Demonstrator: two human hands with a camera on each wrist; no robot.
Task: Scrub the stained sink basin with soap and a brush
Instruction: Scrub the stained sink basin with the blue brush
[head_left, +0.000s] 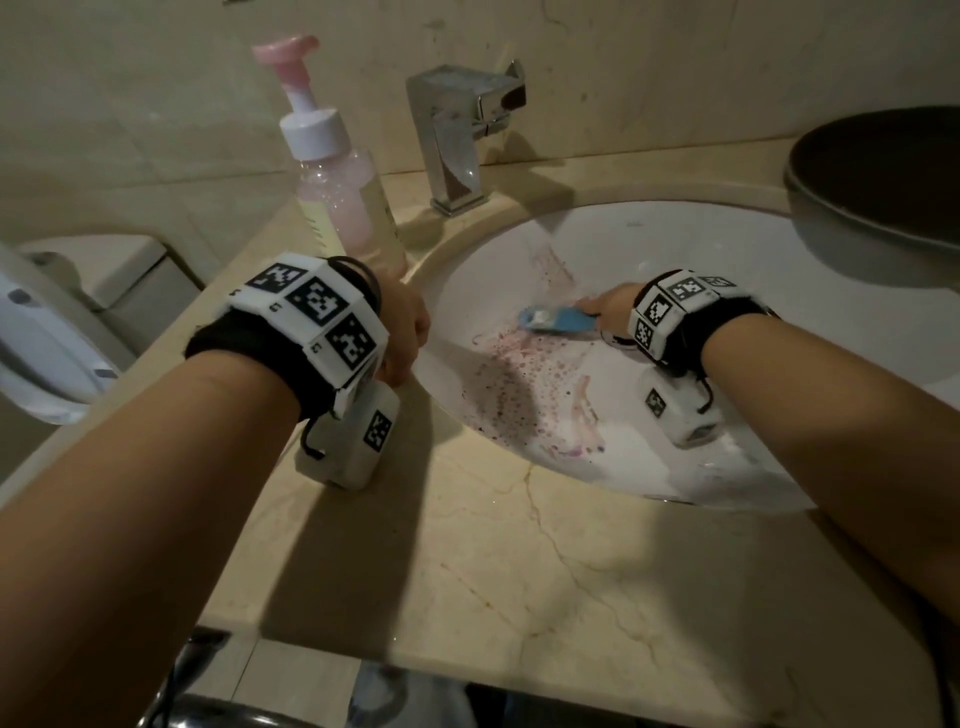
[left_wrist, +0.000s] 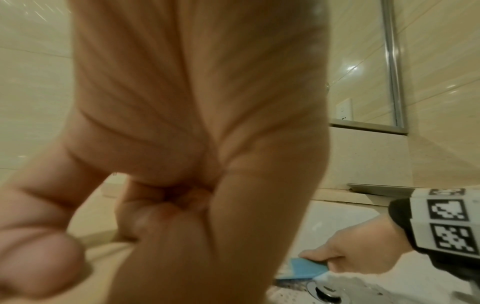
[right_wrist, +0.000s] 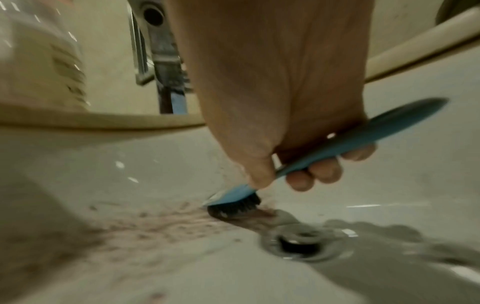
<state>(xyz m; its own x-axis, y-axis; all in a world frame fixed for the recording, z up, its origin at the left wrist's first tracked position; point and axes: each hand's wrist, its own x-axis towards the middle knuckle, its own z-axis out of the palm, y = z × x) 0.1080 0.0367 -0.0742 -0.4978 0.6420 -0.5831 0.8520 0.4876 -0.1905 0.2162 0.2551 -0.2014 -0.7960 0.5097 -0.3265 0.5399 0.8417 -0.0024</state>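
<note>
My right hand (head_left: 608, 309) grips the handle of a blue brush (head_left: 556, 319) low inside the white sink basin (head_left: 701, 249). In the right wrist view the thumb and curled fingers of the right hand (right_wrist: 285, 170) wrap the brush (right_wrist: 363, 135), and its black bristles (right_wrist: 233, 207) press on the basin just beside the drain (right_wrist: 298, 244). Pink-purple speckled stains (head_left: 509, 384) cover the basin's left side and bottom. My left hand (head_left: 405, 332) rests on the counter at the sink's left rim, its fingers (left_wrist: 161, 216) curled into the palm, holding nothing. A pink pump soap bottle (head_left: 343, 202) stands behind it.
A chrome faucet (head_left: 457, 130) stands at the back of the sink. A dark round bowl (head_left: 883, 171) sits on the counter at the back right, overhanging the basin. The beige marble counter (head_left: 519, 571) runs along the front. A toilet (head_left: 62, 322) is at the left.
</note>
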